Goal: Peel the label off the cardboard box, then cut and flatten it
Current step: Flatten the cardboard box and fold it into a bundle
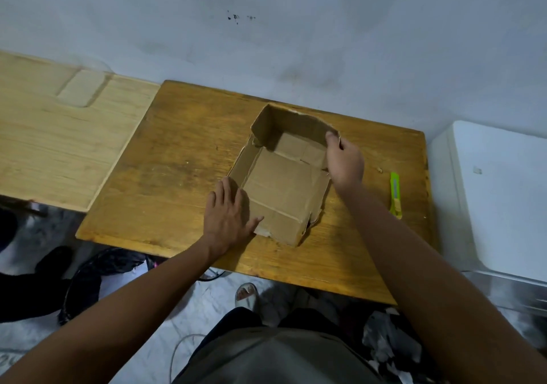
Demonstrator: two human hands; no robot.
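Note:
A brown cardboard box (284, 182) lies partly flattened on the dark wooden table (177, 159). Its far wall still stands upright; its left and near walls are folded down. My left hand (228, 215) lies flat with straight fingers, pressing the box's near-left flap onto the table. My right hand (344, 159) grips the right end of the standing far wall, fingers curled over its torn top edge. A green utility knife (395, 195) lies on the table to the right of my right forearm, apart from both hands. No label shows on the box.
A lighter wooden board (59, 135) adjoins the table on the left. A white appliance (500, 194) stands at the right. The wall (266, 43) runs just behind the table. Dark bags, a cable and a sandalled foot (247, 295) are on the floor below.

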